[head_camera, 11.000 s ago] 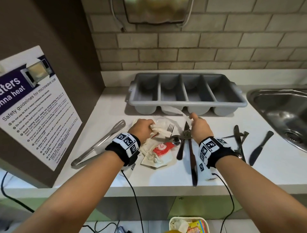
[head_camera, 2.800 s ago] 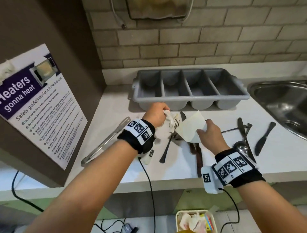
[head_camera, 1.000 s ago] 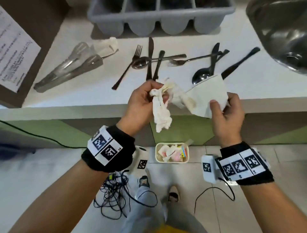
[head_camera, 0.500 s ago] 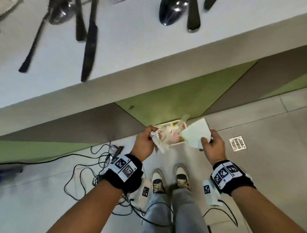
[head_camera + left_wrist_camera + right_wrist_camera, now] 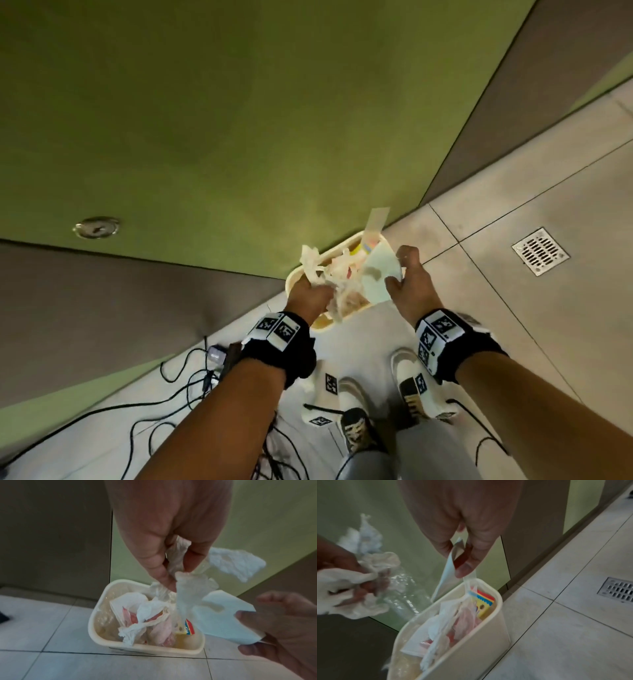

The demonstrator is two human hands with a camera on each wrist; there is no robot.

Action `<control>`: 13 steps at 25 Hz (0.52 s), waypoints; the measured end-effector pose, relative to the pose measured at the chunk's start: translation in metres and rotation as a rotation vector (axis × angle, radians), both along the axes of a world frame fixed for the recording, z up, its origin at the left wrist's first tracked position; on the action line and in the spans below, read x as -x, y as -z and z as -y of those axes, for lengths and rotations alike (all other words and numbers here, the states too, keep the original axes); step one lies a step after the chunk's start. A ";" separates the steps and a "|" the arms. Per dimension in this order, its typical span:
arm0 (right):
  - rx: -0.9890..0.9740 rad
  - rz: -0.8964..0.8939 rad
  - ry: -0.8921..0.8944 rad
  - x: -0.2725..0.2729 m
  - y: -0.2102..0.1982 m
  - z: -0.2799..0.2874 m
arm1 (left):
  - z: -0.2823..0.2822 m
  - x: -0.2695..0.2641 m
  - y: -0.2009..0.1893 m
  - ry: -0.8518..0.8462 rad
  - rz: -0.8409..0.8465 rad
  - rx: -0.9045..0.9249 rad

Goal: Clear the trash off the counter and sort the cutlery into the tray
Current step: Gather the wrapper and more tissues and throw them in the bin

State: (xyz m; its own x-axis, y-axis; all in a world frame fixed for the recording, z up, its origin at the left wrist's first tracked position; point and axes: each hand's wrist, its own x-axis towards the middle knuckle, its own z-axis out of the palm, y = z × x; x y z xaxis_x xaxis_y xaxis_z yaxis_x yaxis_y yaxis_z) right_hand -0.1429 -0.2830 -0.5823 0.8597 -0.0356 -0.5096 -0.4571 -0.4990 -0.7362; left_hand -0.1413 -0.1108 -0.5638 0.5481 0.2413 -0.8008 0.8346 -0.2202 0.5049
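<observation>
A cream waste bin (image 5: 294, 277) (image 5: 96, 616) (image 5: 471, 647) stands on the floor against the cabinet, filled with tissues and wrappers. My left hand (image 5: 313, 294) (image 5: 173, 566) hovers just over the bin and grips crumpled tissue with clear plastic wrap (image 5: 310, 260) (image 5: 188, 592) (image 5: 359, 577). My right hand (image 5: 402, 274) (image 5: 462, 561) is beside it at the bin's right rim, pinching a flat white paper piece (image 5: 380, 274) (image 5: 223, 616) (image 5: 445, 577) by its edge. The counter, cutlery and tray are out of view.
Green and brown cabinet panels (image 5: 205, 120) rise right behind the bin. A metal floor drain (image 5: 540, 251) (image 5: 618, 589) lies to the right on the tiled floor. Black cables (image 5: 191, 390) sprawl at the left, and my shoes (image 5: 356, 428) stand just before the bin.
Both hands carried the tissue and the white paper from the counter down to the floor bin. The view dropped with them, and the counter and cutlery left the frame.
</observation>
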 end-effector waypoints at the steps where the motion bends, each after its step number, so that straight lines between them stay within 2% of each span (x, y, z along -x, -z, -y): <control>1: 0.021 0.021 -0.030 0.001 0.014 -0.001 | 0.002 -0.001 0.014 0.001 -0.020 0.035; 3: 0.067 0.028 -0.109 -0.004 0.040 -0.002 | 0.003 -0.003 0.041 0.072 -0.028 0.053; 5: 0.088 -0.015 -0.222 -0.015 0.060 -0.006 | 0.002 -0.007 0.060 0.167 0.003 -0.029; 8: 0.260 -0.075 -0.564 -0.034 0.089 -0.018 | -0.006 -0.019 0.086 0.299 0.118 -0.355; 10: 0.451 -0.031 -0.764 -0.044 0.106 -0.027 | -0.009 -0.029 0.096 0.499 0.124 -0.537; 13: 0.612 -0.136 -0.871 -0.052 0.121 -0.040 | -0.007 -0.033 0.108 0.922 -0.023 -0.742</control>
